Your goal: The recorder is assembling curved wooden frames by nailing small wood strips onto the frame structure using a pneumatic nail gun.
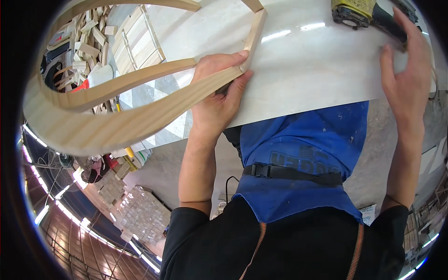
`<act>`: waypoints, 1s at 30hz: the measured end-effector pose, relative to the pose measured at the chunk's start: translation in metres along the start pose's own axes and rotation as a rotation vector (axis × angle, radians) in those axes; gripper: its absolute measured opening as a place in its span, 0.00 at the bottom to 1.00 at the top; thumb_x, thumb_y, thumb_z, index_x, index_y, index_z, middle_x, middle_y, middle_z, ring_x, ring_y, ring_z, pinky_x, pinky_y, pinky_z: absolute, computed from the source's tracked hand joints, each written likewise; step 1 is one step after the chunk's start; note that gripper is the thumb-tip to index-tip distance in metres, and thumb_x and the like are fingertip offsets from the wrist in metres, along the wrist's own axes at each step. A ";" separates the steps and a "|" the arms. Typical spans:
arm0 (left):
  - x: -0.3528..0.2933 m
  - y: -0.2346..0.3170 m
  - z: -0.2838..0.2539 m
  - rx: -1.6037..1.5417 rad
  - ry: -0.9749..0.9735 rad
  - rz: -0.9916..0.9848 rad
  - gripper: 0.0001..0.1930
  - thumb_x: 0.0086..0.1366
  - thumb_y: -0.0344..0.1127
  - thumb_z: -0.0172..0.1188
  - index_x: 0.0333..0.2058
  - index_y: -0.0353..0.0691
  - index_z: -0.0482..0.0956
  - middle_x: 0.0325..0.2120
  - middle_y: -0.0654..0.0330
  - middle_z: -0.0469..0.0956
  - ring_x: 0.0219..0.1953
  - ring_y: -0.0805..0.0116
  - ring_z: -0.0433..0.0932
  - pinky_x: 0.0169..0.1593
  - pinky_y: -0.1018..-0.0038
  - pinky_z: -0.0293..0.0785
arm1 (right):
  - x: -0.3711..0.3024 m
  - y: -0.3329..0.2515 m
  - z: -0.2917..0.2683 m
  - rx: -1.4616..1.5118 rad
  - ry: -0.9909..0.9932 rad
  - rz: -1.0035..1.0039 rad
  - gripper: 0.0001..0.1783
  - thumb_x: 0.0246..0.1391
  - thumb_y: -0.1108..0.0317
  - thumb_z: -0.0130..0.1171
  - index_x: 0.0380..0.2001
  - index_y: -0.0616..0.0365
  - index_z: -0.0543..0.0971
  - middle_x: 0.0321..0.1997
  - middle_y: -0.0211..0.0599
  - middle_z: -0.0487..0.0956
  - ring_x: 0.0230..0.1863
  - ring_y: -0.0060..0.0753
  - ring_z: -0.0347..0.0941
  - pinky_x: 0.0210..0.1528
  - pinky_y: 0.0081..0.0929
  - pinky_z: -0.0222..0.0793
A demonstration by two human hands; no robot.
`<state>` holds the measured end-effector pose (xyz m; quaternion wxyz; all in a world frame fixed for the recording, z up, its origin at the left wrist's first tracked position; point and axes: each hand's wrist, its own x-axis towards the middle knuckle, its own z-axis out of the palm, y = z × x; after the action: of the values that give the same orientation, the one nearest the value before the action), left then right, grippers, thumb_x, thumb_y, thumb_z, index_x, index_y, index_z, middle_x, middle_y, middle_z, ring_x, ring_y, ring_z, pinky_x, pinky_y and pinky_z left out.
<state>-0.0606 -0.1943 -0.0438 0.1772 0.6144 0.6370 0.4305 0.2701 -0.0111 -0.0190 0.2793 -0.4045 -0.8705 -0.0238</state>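
A curved light-wood frame [126,126] spans the left and top of the view, its pale grain showing on the near curve. My left hand [217,88] is closed around it where a curved piece meets a short straight bar. The thumb lies on one side of that joint and the fingers on the other. At the upper right, a yellow and black power tool, seemingly a nail gun [361,14], lies on the white table [308,70]. My right hand [408,74] is beside its black handle, thumb and fingers spread, slightly blurred, with nothing visible in the grasp.
Wooden offcuts [91,42] are piled at the far left, near a stack of flat boards [137,42]. A blue apron [303,140] with a black buckled belt covers my front against the table's near edge. Plastic-wrapped goods [142,214] stand on the floor at lower left.
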 end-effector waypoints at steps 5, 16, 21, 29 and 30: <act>-0.014 0.012 -0.007 -0.029 0.028 -0.121 0.15 0.65 0.20 0.75 0.50 0.38 0.91 0.47 0.60 0.89 0.43 0.66 0.85 0.47 0.73 0.83 | 0.010 0.006 0.019 -0.141 -0.146 -0.118 0.36 0.53 0.78 0.63 0.68 0.66 0.73 0.66 0.52 0.77 0.65 0.54 0.75 0.67 0.45 0.75; -0.040 0.013 -0.024 -0.093 -0.002 -0.224 0.14 0.66 0.20 0.75 0.50 0.36 0.91 0.48 0.62 0.91 0.38 0.66 0.86 0.42 0.73 0.82 | 0.017 -0.067 -0.083 0.531 -0.638 0.297 0.19 0.69 0.62 0.70 0.57 0.60 0.85 0.31 0.31 0.82 0.28 0.24 0.76 0.32 0.22 0.76; -0.036 0.014 -0.019 -0.094 -0.009 -0.228 0.13 0.66 0.21 0.75 0.49 0.35 0.92 0.49 0.62 0.91 0.37 0.67 0.86 0.42 0.74 0.82 | -0.020 -0.107 -0.066 1.374 -0.779 0.826 0.25 0.74 0.62 0.66 0.64 0.70 0.81 0.18 0.18 0.68 0.13 0.14 0.61 0.16 0.14 0.59; -0.022 0.023 -0.012 -0.066 -0.043 -0.241 0.13 0.67 0.19 0.75 0.49 0.34 0.91 0.51 0.60 0.90 0.43 0.66 0.88 0.49 0.73 0.85 | -0.048 -0.125 -0.028 1.909 -0.773 1.179 0.21 0.75 0.63 0.66 0.61 0.69 0.83 0.17 0.19 0.69 0.14 0.11 0.60 0.17 0.14 0.61; -0.019 0.024 -0.011 -0.068 -0.029 -0.217 0.13 0.66 0.20 0.75 0.48 0.34 0.92 0.50 0.61 0.91 0.39 0.67 0.88 0.44 0.75 0.84 | -0.048 -0.124 -0.028 1.952 -0.774 1.197 0.21 0.75 0.64 0.66 0.61 0.69 0.83 0.17 0.19 0.69 0.14 0.11 0.59 0.17 0.14 0.61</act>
<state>-0.0497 -0.2186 -0.0247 0.2527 0.5417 0.6822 0.4210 0.2194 -0.1351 0.0030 0.1548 -0.3427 -0.2227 0.8994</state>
